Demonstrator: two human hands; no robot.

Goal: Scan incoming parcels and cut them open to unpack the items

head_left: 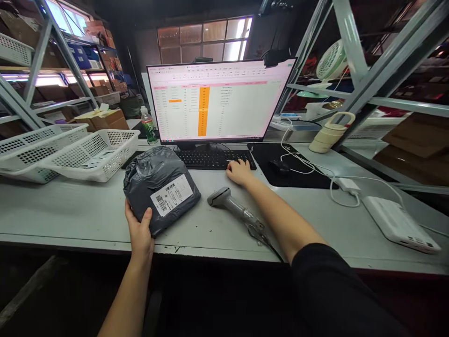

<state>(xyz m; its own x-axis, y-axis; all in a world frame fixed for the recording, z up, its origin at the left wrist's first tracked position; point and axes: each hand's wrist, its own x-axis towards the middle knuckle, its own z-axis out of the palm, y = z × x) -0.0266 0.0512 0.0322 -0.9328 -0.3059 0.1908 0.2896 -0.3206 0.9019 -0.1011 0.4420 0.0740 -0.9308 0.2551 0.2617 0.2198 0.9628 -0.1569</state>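
Note:
My left hand (pixel 139 229) grips the near left corner of a dark grey plastic mailer parcel (pixel 154 175), thumb on top. A white shipping label (pixel 171 194) with barcodes faces up on it. Over the right end of a black keyboard (pixel 206 159) lies my right hand (pixel 241 172), fingers spread on the keys and holding nothing. A grey barcode scanner (pixel 238 208) rests on the desk between the parcel and my right forearm. Behind the keyboard stands a monitor (pixel 238 112) showing a spreadsheet with an orange column.
White perforated baskets (pixel 101 159) stand at the left, beside a green-labelled bottle (pixel 149 126). On the right are a black mouse pad (pixel 298 175) with a mouse (pixel 279 167), a cream flask (pixel 327 135), white cables and a white power bank (pixel 400 223). Metal shelf frames rise on both sides.

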